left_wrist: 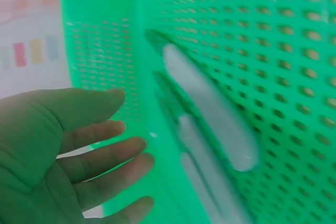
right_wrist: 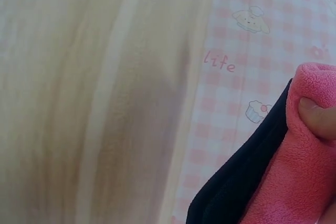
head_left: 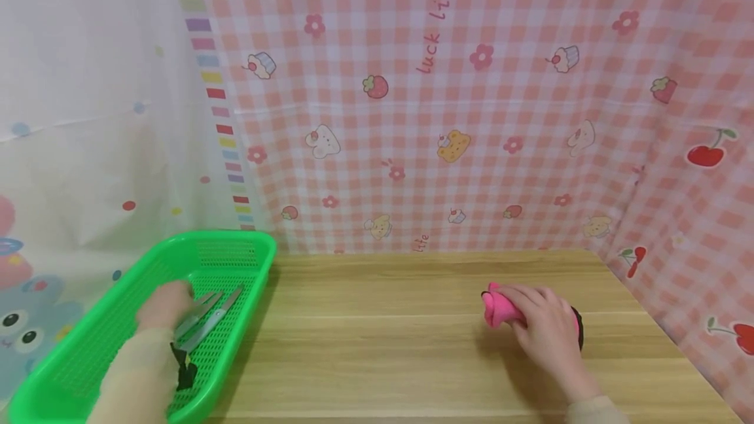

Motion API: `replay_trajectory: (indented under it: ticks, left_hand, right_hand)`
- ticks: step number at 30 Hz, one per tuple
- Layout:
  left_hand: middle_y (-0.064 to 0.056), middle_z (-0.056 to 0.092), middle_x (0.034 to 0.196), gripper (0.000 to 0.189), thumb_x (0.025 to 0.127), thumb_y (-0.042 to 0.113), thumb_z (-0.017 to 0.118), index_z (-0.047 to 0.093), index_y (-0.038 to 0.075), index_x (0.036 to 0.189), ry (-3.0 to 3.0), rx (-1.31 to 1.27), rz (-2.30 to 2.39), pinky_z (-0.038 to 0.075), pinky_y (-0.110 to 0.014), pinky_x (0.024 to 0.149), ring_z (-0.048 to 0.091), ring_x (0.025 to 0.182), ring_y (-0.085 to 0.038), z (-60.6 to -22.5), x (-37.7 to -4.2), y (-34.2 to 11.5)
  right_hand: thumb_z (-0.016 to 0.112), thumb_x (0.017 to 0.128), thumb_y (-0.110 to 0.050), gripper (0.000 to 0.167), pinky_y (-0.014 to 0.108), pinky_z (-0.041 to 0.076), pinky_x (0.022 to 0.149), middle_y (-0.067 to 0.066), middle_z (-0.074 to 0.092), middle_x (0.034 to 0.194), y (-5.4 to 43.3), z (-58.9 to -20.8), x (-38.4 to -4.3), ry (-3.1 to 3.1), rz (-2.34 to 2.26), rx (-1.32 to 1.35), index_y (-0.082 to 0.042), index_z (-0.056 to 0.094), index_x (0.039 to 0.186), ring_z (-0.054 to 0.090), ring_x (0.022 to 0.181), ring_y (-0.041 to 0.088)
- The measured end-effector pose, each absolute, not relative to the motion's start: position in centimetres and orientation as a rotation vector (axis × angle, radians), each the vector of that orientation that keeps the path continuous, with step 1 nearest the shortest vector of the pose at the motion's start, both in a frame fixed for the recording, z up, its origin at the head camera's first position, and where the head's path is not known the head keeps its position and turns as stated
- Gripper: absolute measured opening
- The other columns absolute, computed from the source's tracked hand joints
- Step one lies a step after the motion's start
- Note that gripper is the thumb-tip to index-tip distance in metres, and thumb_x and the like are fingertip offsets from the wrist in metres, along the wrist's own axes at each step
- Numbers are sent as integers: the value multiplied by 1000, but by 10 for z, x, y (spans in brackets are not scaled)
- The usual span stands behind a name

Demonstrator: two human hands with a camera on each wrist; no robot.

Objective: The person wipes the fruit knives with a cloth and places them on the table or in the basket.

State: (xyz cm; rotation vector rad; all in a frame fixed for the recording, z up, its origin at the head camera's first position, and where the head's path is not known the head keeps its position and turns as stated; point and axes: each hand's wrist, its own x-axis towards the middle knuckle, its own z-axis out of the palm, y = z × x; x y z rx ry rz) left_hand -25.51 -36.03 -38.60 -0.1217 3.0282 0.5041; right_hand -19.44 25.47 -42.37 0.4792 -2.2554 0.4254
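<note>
My left hand (head_left: 167, 306) hovers in the green basket (head_left: 264, 280), beside several knives with pale handles. Seen from the left wrist, the fingers (left_wrist: 113, 158) are spread and loosely extended, holding nothing. One knife (left_wrist: 210, 108) lies against the perforated basket floor, with other knives (left_wrist: 202, 166) next to it; motion blur softens their outlines. On the right, my right hand (head_left: 548, 326) grips a folded pink cloth (head_left: 499, 308) above the wooden table. From the right wrist, the thumb presses into the fluffy pink cloth (right_wrist: 294, 177), whose other side (right_wrist: 236, 161) is black.
The basket stands at the left of the wooden table (head_left: 365, 345). A pink checked curtain (head_left: 412, 116) rises behind the table and along its right side, and a white dotted sheet (head_left: 118, 136) hangs at the left. Something black (head_left: 185, 368) shows beside my left wrist.
</note>
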Motion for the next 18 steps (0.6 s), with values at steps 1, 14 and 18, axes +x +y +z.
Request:
replay_trajectory:
  ticks: [1,14,18]
  left_hand:
    - [-26,61,98,34,93,25,63,58,-7,102,3034,-105,515,49,-49,62,58,82,-37,-383,-256,-359]
    - [-32,61,117,57,95,30,63,50,-13,130,3124,166,584,50,-58,79,59,103,-47,-337,-261,-323]
    - [-27,64,112,57,95,34,63,52,-10,131,3150,234,629,50,-57,80,61,101,-44,-322,-255,-300]
  right_hand:
    - [88,59,4,57,48,41,71,6,71,110,255,-424,-195,-2264,425,480,-14,73,112,59,90,31]
    - [86,65,-1,54,48,41,76,0,70,110,237,-424,-206,-2448,408,572,-21,73,114,59,98,29]
    - [86,67,-2,50,44,42,77,-1,70,109,218,-424,-210,-2471,406,645,-21,74,112,60,100,29]
